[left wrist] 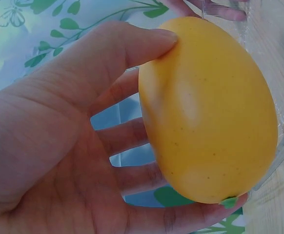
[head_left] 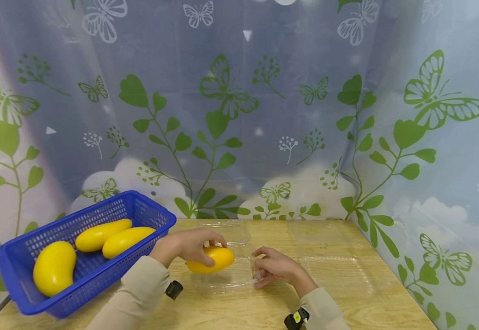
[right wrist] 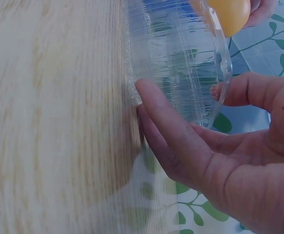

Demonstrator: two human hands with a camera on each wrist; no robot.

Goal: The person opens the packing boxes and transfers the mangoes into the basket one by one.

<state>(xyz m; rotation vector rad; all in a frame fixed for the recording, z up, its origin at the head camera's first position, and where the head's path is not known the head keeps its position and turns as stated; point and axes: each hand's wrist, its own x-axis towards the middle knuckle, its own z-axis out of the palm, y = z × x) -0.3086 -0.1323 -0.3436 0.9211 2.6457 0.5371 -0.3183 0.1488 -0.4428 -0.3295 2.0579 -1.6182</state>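
My left hand (head_left: pixel 183 245) grips a yellow mango (head_left: pixel 222 259) over a clear plastic container (head_left: pixel 233 277) on the table. In the left wrist view the thumb lies along one side of the mango (left wrist: pixel 213 112) and the fingers reach round the other, with a small green stem tip near the little finger. My right hand (head_left: pixel 280 266) holds the right side of the container; in the right wrist view its thumb is on the rim of the container (right wrist: pixel 181 68) and its fingers lie along the outer wall.
A blue perforated basket (head_left: pixel 64 314) with three more mangoes (head_left: pixel 54 268) stands at the left. A second clear container (head_left: pixel 338 275) lies open on the wooden table (head_left: pixel 264 311) to the right. Behind hangs a curtain (head_left: pixel 239 137) printed with butterflies and leaves.
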